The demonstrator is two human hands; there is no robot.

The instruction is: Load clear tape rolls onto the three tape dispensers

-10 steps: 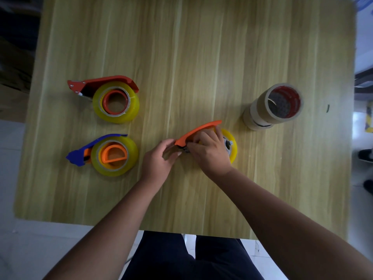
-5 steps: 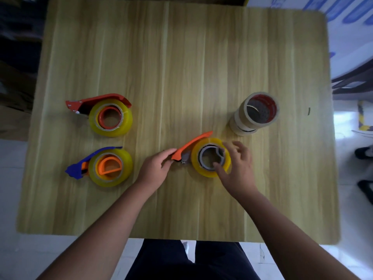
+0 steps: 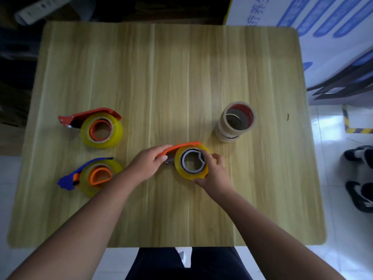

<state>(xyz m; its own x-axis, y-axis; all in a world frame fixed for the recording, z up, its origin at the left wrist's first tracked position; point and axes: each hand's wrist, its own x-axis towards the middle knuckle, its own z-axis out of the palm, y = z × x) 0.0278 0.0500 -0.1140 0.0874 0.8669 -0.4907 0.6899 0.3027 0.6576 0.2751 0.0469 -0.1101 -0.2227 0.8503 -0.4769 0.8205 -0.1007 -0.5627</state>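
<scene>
Three tape dispensers lie on the wooden table (image 3: 181, 81), each with a yellowish clear tape roll on its hub. The red dispenser (image 3: 88, 116) is at the left, the blue dispenser (image 3: 68, 179) with an orange hub sits below it. The orange dispenser (image 3: 181, 146) is in the middle, its tape roll (image 3: 178, 168) around a grey hub. My left hand (image 3: 147, 164) grips the orange dispenser's front end. My right hand (image 3: 214, 174) holds the roll's right and lower rim with fingers curled around it.
A stack of tan empty tape cores (image 3: 235, 123) stands to the right of the orange dispenser. A blue and white board (image 3: 327, 37) leans beyond the table's right edge. Shoes (image 3: 361, 178) rest on the white floor at the right.
My right hand came off the top of the dispenser and now cups the roll's right rim. My left hand moved onto the orange front end. The camera view pulled back.
</scene>
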